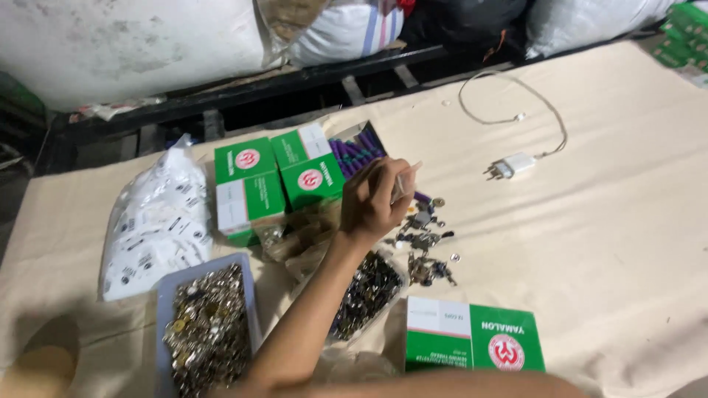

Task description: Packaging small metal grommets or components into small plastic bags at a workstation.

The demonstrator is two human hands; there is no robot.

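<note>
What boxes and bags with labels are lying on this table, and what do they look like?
Two green-and-white boxes: side by side behind the hand, each with a round red emblem.
Single green-and-white box: near edge, right, flat, same red emblem.
White plastic bag: left, bulging, dotted with small dark printed marks.
Stacked green boxes: far right corner, partly cut off.

Left hand: raised just beside the green box, fingers curled, tips pinched together.
Left forearm: stretches from below that box diagonally up to the hand.
Right forearm: lies level along the bottom edge; its hand unseen.
</note>
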